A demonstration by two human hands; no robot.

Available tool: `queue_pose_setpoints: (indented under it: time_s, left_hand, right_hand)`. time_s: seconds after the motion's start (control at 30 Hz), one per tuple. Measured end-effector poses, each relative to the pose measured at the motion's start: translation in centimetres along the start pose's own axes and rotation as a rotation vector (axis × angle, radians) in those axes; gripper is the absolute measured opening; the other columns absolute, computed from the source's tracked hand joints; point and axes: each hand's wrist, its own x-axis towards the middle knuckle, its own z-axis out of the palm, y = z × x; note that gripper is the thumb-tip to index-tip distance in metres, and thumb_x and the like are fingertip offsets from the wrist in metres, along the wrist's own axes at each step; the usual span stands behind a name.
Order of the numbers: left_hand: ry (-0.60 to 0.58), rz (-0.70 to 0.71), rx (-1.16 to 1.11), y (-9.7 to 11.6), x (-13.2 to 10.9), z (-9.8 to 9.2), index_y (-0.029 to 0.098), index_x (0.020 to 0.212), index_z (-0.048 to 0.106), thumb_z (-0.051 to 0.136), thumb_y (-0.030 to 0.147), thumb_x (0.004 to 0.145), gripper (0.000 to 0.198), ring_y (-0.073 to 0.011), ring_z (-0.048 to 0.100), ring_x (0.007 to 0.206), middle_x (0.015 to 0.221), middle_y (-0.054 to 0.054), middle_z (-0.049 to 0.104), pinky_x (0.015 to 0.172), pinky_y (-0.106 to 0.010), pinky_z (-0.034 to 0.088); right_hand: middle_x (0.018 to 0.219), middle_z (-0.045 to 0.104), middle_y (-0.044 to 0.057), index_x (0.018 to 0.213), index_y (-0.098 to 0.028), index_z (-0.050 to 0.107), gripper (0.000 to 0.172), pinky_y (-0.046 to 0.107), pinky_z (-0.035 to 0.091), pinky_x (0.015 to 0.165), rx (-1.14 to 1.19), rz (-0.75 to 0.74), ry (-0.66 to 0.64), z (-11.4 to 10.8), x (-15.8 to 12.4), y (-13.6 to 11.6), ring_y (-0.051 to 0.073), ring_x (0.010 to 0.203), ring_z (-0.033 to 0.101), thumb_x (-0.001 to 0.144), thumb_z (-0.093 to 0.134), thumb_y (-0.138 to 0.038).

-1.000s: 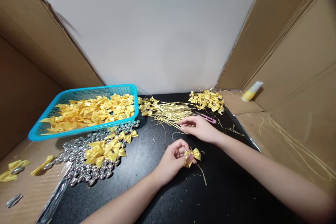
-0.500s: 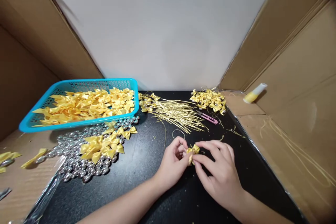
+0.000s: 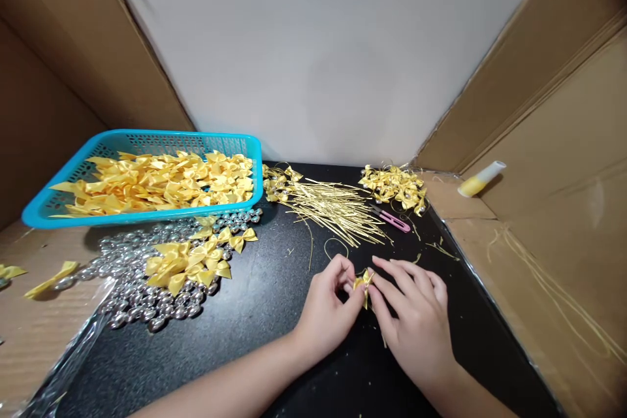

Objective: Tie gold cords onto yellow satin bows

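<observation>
My left hand [image 3: 326,310] and my right hand [image 3: 414,317] meet over the black table [image 3: 274,339], both pinching one small yellow satin bow [image 3: 363,284] between their fingertips. A thin gold cord hangs from the bow down past my right hand. Behind my hands lies a bundle of gold cords [image 3: 337,209]. A loose heap of yellow bows [image 3: 191,261] rests on silver beads [image 3: 132,274] to the left.
A blue basket [image 3: 59,209] full of yellow bows stands at the back left. Finished bows with cords [image 3: 394,186] are piled at the back right beside pink snips [image 3: 392,219]. A white-and-yellow tube [image 3: 480,177] lies on cardboard. Cardboard walls enclose both sides.
My right hand came back from the cord bundle and joined my left hand on the bow. Both hands now pinch it low over the table. The camera tilted slightly.
</observation>
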Motion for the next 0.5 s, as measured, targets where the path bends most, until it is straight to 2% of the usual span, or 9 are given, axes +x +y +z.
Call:
queue_pose_setpoints:
  time_s: [0.13,0.27,0.37,0.5]
  left_hand:
    - [0.016,0.024,0.107,0.20,-0.31,0.03,0.021,0.073,0.041,0.056,0.022,0.086,0.019,-0.0109,0.044,0.060,0.063,0.005,0.046,0.056,-0.020,0.034]
    - [0.013,0.030,0.117,0.28,-0.36,0.02,0.020,0.074,0.042,0.056,0.020,0.085,0.017,-0.0108,0.045,0.061,0.065,0.004,0.048,0.056,-0.020,0.034]
    - [0.003,0.010,0.016,0.22,-0.18,-0.09,0.020,0.073,0.041,0.057,0.020,0.084,0.020,-0.0103,0.044,0.062,0.065,0.005,0.046,0.057,-0.020,0.035]
    - [-0.051,-0.099,-0.245,0.19,0.17,-0.24,0.020,0.076,0.039,0.064,0.027,0.082,0.026,-0.0092,0.044,0.060,0.064,0.006,0.049,0.058,-0.020,0.036]
  right_hand:
    - [0.104,0.074,0.004,0.090,-0.023,0.069,0.011,0.046,0.033,0.088,0.028,0.025,-0.003,-0.05,0.14,0.09,0.027,0.097,0.059,0.086,0.060,-0.018]
    - [0.100,0.073,0.005,0.086,-0.023,0.068,0.011,0.046,0.035,0.087,0.076,0.036,0.006,0.18,0.35,0.11,0.026,0.096,0.057,0.085,0.060,-0.016]
    - [0.099,0.070,0.006,0.082,-0.022,0.065,0.011,0.045,0.039,0.086,0.203,0.059,-0.002,0.46,0.56,0.35,0.025,0.097,0.055,0.086,0.058,-0.015]
    - [0.111,0.061,0.008,0.082,-0.023,0.061,0.013,0.042,0.044,0.088,0.457,0.160,-0.166,0.36,0.75,1.00,0.025,0.109,0.051,0.090,0.052,-0.022]
